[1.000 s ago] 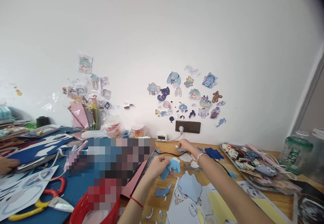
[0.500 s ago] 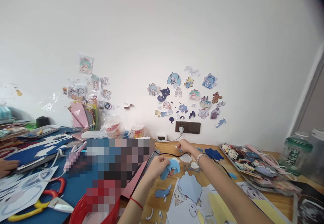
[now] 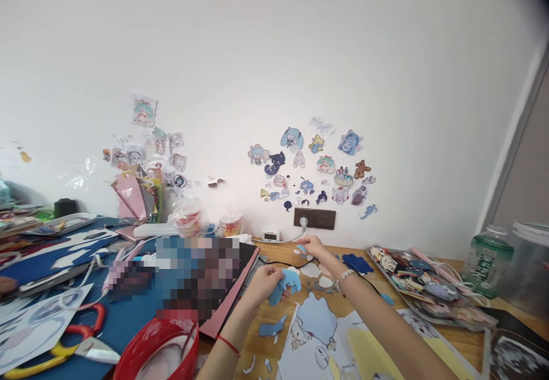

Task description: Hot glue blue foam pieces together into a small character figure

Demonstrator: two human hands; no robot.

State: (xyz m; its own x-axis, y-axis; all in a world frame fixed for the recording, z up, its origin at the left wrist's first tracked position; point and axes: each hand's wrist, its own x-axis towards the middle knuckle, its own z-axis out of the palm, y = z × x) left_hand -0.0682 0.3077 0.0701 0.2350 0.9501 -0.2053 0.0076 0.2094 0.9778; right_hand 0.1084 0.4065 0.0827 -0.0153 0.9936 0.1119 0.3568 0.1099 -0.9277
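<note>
My left hand (image 3: 266, 284) is closed, pinching a light-blue cut-out piece (image 3: 291, 278) with scalloped edges between thumb and fingers. Toward the back of the wooden table (image 3: 268, 252), my right hand (image 3: 315, 248) is stretched out with its fingertips drawn together. Just beneath those fingertips shows a small light-blue bit (image 3: 302, 249); its exact contact with the fingers is unclear. Pale and grey scraps (image 3: 325, 282) lie below the right hand. Nearer to me are a blue curved piece (image 3: 273, 327) and a large light-blue shape (image 3: 318, 316) on printed sheets.
On the left are a red tub (image 3: 158, 345), scissors (image 3: 96, 350) and part of another person's hand (image 3: 7, 285). A tray of cut-outs (image 3: 412, 280) and a green-tinted jar (image 3: 489, 265) stand right. A black cable (image 3: 274, 262) crosses behind; a plug (image 3: 303, 224) sits in the wall socket.
The view has shifted slightly. My right hand has lifted a little, and the small light-blue bit now shows under its fingertips. My left hand still holds the light-blue piece.
</note>
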